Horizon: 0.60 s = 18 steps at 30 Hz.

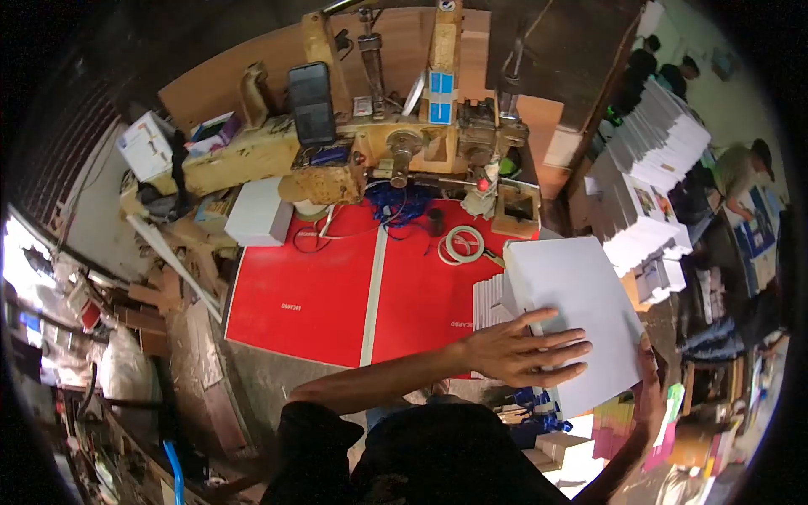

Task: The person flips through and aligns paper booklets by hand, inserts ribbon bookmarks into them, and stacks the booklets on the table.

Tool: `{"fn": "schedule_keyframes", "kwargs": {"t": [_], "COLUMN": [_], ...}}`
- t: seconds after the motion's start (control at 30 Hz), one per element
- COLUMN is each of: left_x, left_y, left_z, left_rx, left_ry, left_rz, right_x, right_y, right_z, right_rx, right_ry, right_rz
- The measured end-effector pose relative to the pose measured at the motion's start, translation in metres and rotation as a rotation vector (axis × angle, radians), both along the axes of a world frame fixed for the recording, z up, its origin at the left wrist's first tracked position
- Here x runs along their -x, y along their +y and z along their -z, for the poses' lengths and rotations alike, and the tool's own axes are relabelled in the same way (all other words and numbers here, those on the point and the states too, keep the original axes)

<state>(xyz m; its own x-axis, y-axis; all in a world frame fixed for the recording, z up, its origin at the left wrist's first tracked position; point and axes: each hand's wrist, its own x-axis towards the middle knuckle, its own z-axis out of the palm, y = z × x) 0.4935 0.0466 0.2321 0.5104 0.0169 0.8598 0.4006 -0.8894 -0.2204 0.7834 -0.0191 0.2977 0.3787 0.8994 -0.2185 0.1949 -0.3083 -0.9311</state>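
A large stack of white paper stands at the right of the red work surface, with a plain white sheet on top. My left hand reaches across to it, its fingers spread and lying flat on the top sheet. At the stack's right edge, my right hand is closed around the side, its fingers partly hidden. Beside the stack's left side, several thin white layered bundles show their edges. The red boards lie flat in front of me, split by a pale strip.
An old yellowish machine spans the back, with a phone propped on it. Tape rolls, blue strapping and a white box sit near its base. Tall paper piles stand right. People are beyond them.
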Motion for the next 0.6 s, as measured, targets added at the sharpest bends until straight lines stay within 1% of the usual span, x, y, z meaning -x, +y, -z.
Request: {"fn": "schedule_keyframes", "kwargs": {"t": [0.13, 0.2, 0.27, 0.3, 0.37, 0.4, 0.47, 0.5, 0.57, 0.6], "left_x": [0.014, 0.027, 0.051, 0.064, 0.096, 0.112, 0.141, 0.157, 0.181, 0.192], "left_y": [0.015, 0.01, 0.003, -0.001, -0.012, -0.017, -0.027, -0.031, -0.039, -0.041], "left_z": [-0.005, -0.028, -0.049, -0.058, -0.083, -0.088, -0.095, -0.1, -0.095, -0.094], "left_rx": [-0.011, 0.101, 0.109, 0.134, 0.141, 0.145, 0.093, 0.074, 0.086, 0.095], "left_ry": [-0.011, -0.002, -0.009, 0.003, -0.012, -0.009, -0.036, -0.028, -0.022, -0.012], "left_rz": [0.116, 0.095, 0.091, 0.092, 0.089, 0.103, 0.022, 0.008, -0.007, -0.035], "right_x": [0.035, 0.048, 0.079, 0.102, 0.154, 0.171, 0.205, 0.232, 0.246, 0.259], "right_y": [-0.026, -0.042, -0.062, -0.077, -0.097, -0.103, -0.115, -0.107, -0.116, -0.116], "right_z": [-0.002, 0.008, 0.007, 0.024, 0.027, 0.024, 0.019, 0.012, 0.022, 0.031], "right_rx": [-0.046, -0.373, -0.4, -0.525, -0.75, -0.697, -0.598, -0.68, -0.473, -0.386], "right_ry": [-0.01, 0.421, 0.978, 0.261, 0.545, 0.625, 0.788, 1.319, 1.158, 1.141], "right_rz": [0.135, 0.027, 0.074, 0.13, 0.025, 0.065, 0.158, 0.026, 0.17, 0.211]}}
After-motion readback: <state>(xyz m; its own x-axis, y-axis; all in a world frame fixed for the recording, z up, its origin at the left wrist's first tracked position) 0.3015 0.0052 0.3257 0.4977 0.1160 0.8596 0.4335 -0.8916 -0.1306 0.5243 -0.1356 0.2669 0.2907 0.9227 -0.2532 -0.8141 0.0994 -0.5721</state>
